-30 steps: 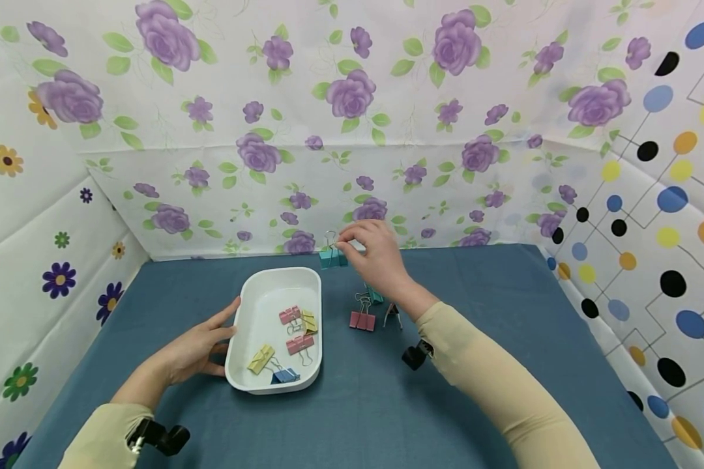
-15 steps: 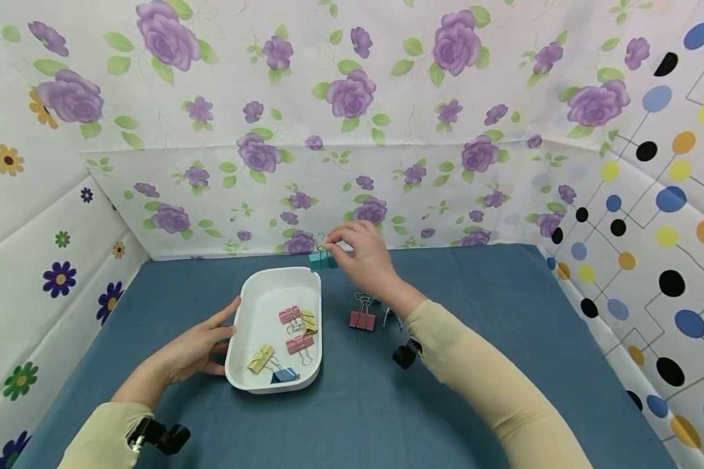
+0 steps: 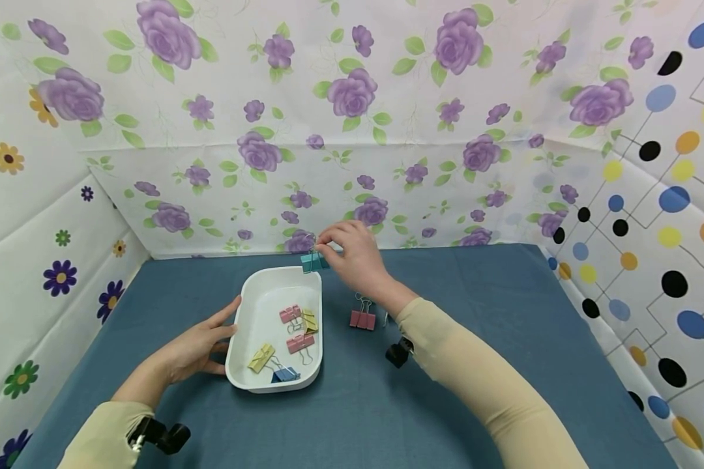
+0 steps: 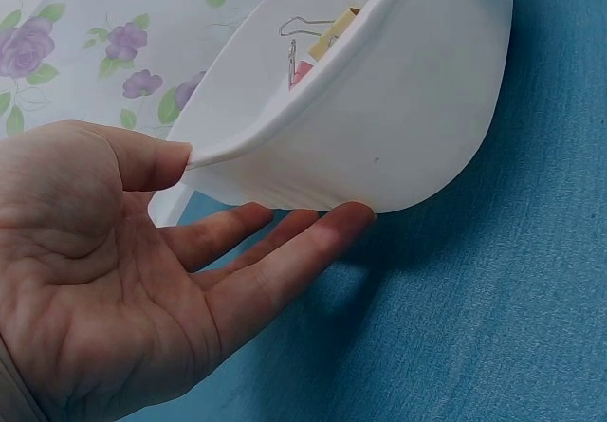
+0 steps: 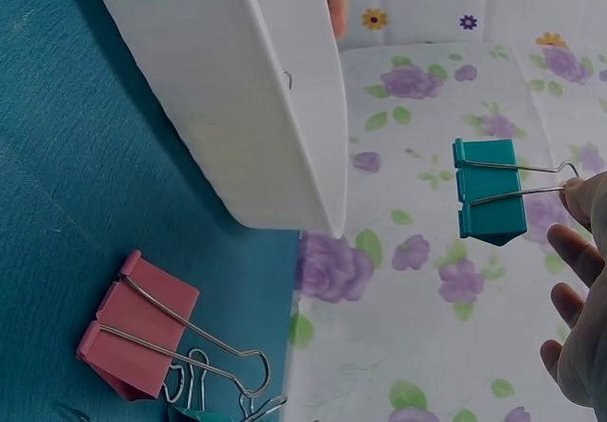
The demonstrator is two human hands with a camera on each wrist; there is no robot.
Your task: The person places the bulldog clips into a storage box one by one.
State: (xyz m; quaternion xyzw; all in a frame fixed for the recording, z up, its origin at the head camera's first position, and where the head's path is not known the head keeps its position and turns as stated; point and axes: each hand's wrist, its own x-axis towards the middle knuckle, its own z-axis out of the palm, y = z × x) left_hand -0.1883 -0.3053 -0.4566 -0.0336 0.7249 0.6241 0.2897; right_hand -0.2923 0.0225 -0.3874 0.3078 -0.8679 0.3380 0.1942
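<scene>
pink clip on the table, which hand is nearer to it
Right. The right hand is raised beyond the pink clip, pinching a teal clip; the left hand holds the tray, across it from the pink clip.

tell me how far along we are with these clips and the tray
Looks done: two pink clips, two yellow clips and a blue clip lie in the white tray, gripped by the left hand.
In hand: the right hand pinches a teal clip, not yet inside.
Likely left: a third pink clip and a partly visible second teal clip; more may be hidden.
</scene>
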